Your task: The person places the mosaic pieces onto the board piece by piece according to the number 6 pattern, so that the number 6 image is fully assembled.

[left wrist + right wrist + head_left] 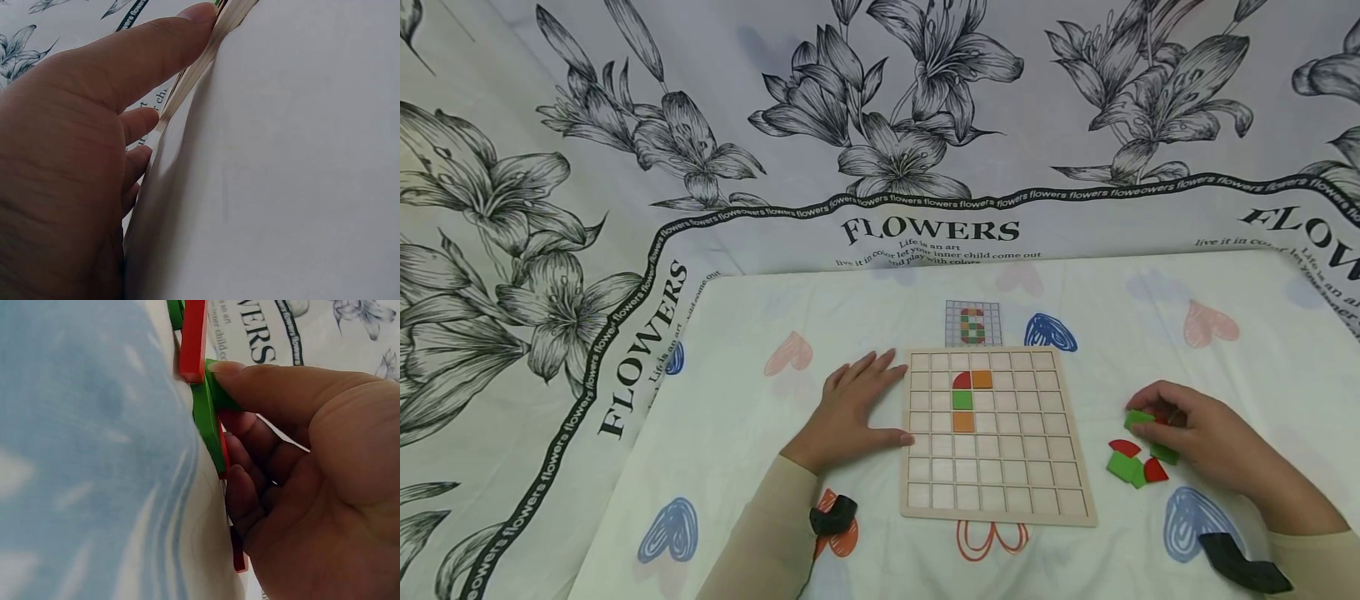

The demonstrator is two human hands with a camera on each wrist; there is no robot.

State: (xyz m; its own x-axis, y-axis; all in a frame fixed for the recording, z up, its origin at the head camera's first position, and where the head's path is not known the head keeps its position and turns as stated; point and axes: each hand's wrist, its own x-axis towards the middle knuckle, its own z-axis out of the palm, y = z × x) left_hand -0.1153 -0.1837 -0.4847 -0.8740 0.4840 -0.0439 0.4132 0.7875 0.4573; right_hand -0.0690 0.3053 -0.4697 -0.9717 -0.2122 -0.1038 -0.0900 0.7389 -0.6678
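A wooden grid board (pixel 1018 450) lies on the cloth. Set in its upper left cells are a red quarter-circle piece (pixel 962 382), an orange square (pixel 982 379), a green square (pixel 962 400) and a second orange square (pixel 963 422). My left hand (pixel 850 417) rests beside the board with fingers spread, its thumb (pixel 181 34) touching the left edge. Off to the right, my right hand (pixel 1213 442) pinches a green block (pixel 1139 419) between thumb and fingers. Below it lie loose green blocks (pixel 1123 467) and red quarter-circle pieces (pixel 1155 471); the fingers partly hide others.
Behind the board lies a small pattern card (pixel 955 313), showing a coloured figure on a grid. A white cloth with printed hearts (pixel 1210 323) covers the table. Black straps (pixel 833 516) are by both wrists. A flower-printed sheet (pixel 925 233) hangs behind.
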